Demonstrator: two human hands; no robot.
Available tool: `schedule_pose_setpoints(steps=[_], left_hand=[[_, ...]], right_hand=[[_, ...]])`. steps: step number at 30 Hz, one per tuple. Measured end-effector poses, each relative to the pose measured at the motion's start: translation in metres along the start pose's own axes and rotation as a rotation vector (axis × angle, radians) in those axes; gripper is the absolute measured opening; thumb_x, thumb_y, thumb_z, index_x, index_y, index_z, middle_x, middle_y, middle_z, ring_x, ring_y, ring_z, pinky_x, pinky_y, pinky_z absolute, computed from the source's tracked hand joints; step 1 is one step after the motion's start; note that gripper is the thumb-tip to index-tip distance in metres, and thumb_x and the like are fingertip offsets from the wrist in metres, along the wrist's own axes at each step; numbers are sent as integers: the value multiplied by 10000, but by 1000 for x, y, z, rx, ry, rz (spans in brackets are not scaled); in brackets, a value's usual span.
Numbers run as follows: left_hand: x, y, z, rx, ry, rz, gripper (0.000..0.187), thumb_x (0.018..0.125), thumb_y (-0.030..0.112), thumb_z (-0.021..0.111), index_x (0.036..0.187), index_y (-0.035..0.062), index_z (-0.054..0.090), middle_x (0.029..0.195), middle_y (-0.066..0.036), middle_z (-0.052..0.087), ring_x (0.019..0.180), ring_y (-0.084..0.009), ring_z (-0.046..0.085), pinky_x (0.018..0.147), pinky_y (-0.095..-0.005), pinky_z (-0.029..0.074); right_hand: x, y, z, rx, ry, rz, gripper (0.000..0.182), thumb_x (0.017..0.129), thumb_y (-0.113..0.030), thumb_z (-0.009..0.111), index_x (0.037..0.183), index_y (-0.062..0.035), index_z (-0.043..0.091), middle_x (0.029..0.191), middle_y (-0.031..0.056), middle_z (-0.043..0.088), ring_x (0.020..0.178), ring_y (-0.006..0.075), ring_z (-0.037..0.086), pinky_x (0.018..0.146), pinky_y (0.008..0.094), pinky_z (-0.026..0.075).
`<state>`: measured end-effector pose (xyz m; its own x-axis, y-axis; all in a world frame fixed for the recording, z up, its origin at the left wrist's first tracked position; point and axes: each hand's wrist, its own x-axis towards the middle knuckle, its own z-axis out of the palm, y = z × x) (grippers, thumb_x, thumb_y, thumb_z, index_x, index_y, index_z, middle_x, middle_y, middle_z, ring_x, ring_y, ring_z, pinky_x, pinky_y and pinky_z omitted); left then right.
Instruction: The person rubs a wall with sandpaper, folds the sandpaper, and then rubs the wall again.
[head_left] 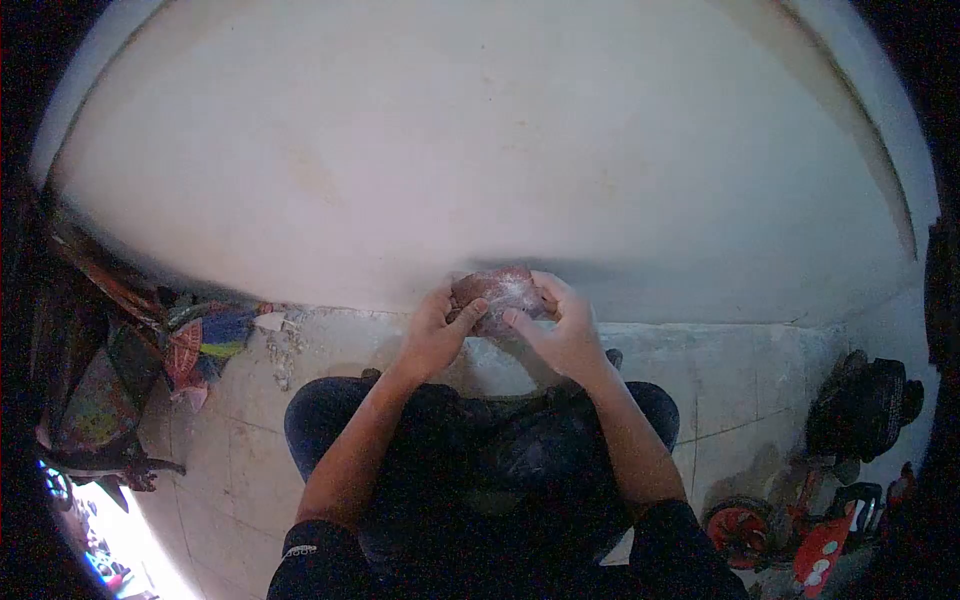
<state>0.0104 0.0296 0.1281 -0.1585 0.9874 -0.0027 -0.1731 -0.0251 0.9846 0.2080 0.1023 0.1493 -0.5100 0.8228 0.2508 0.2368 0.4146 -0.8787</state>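
Observation:
Both my hands hold a reddish-brown piece with whitish dust on it, above my lap and in front of the pale wall. My left hand grips its left side, with the thumb on its face. On the right side my right hand holds it, the thumb pressed on the lower part of its face. The fingers behind the piece are mostly hidden. What the piece is made of is too unclear to tell.
A large pale wall rises ahead from the tiled floor. Colourful crumpled items lie at the left. Dark equipment, a red round object and a red piece with white spots are at the right.

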Motion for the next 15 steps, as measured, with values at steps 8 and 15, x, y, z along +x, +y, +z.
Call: schedule_pose_setpoints(steps=[8,15], left_hand=[[-6,17,10,202,40,99,373,916,131,741,1219,-39,607,1130,-137,714,1038,-162,678,898,-315,557],[-4,8,7,184,79,60,324,957,179,704,1175,-50,633,1004,-99,735,894,-124,673,789,-298,549]], right_hand=[[2,-11,-4,127,-73,147,386,997,-206,625,1275,59,593,1134,142,703,1047,177,656,911,311,514],[0,-11,-8,223,-171,59,357,983,-51,622,1323,39,562,1138,73,688,1018,100,622,890,255,506]])
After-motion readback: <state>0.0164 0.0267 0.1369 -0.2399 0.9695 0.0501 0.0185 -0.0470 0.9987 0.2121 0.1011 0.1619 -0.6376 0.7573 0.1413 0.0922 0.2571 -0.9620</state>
